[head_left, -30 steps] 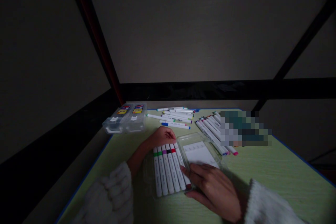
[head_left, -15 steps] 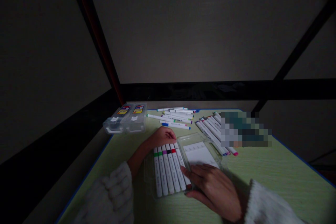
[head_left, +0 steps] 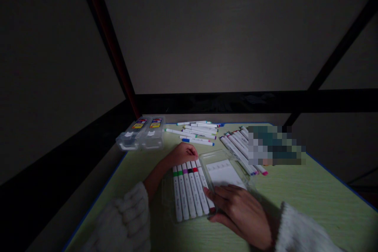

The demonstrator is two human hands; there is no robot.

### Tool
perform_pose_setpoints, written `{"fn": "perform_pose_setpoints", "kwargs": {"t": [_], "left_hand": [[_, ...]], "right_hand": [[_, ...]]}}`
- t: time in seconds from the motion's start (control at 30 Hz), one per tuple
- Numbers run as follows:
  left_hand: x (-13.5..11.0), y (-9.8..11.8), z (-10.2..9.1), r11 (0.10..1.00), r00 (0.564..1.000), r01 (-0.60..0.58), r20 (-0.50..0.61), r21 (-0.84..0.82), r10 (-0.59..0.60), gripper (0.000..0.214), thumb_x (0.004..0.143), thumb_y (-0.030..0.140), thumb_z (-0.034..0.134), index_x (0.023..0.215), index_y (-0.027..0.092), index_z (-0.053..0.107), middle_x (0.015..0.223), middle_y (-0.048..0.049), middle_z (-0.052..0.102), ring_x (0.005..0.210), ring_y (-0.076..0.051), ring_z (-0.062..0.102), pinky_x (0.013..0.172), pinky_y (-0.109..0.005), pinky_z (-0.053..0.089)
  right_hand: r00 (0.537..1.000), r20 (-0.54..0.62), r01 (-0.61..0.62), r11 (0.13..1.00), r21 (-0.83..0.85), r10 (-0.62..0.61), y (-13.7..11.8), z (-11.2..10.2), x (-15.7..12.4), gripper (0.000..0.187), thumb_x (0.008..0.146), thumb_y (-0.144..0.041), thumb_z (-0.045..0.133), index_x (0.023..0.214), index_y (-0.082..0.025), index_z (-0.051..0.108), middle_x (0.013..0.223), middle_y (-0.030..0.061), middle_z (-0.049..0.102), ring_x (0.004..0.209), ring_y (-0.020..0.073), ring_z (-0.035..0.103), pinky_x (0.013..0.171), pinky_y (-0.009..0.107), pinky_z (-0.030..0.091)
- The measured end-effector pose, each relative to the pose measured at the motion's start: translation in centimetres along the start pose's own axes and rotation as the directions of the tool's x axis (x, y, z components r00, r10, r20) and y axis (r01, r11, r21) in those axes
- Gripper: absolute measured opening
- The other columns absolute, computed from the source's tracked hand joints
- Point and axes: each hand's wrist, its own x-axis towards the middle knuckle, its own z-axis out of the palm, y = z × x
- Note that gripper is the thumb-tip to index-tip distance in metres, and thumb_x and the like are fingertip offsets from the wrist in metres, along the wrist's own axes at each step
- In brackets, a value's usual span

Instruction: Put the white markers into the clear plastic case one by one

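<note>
A clear plastic case (head_left: 214,155) lies unfolded on the table in front of me. Its left half holds a row of white markers (head_left: 187,195) with green, purple, black and red bands; a white paper insert (head_left: 221,170) is in the other half. My left hand (head_left: 183,153) is at the far end of the row, its fingers curled and closed at the top of the rightmost marker (head_left: 203,179). Over the near part of the case rests my right hand (head_left: 240,210), fingers stretched out. Its index fingertip touches the same marker, with the thumb apart near the marker's lower end.
Two clear cases with colourful labels (head_left: 152,134) stand at the back left. Loose white markers (head_left: 201,130) are scattered at the back. Another group of markers (head_left: 236,147) lies at the right, beside a pixelated patch. The table (head_left: 307,201) has a blue edge.
Both hands stay in place. The lower end of the rightmost marker seems to have shifted very slightly; otherwise everything looks the same.
</note>
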Motion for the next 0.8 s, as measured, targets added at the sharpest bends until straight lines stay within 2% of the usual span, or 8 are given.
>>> {"fn": "perform_pose_setpoints", "kwargs": {"t": [0.3,0.8], "left_hand": [[-0.06,0.41,0.07,0.999,1.0,0.024,-0.004,0.026,-0.024,0.004,0.058,0.011,0.06,0.061,0.009,0.058,0.058,0.0001,0.058,0.056,-0.008,0.053,0.058,-0.021,0.042],[-0.05,0.46,0.12,0.999,1.0,0.009,-0.008,0.042,-0.009,0.004,0.058,0.013,0.058,0.06,0.01,0.057,0.058,0.0001,0.058,0.056,-0.009,0.052,0.059,-0.022,0.041]], "right_hand": [[0.999,0.05,-0.005,1.0,0.015,0.004,0.02,-0.31,0.17,0.052,0.07,-0.043,0.061,0.111,-0.011,0.053,0.082,0.0052,0.063,0.071,0.019,0.058,0.061,0.029,0.045],[1.0,-0.007,-0.02,1.0,0.02,0.02,0.0,0.62,0.03,0.055,0.067,-0.046,0.062,0.111,-0.013,0.053,0.08,0.0036,0.063,0.07,0.0198,0.059,0.061,0.031,0.046]]}}
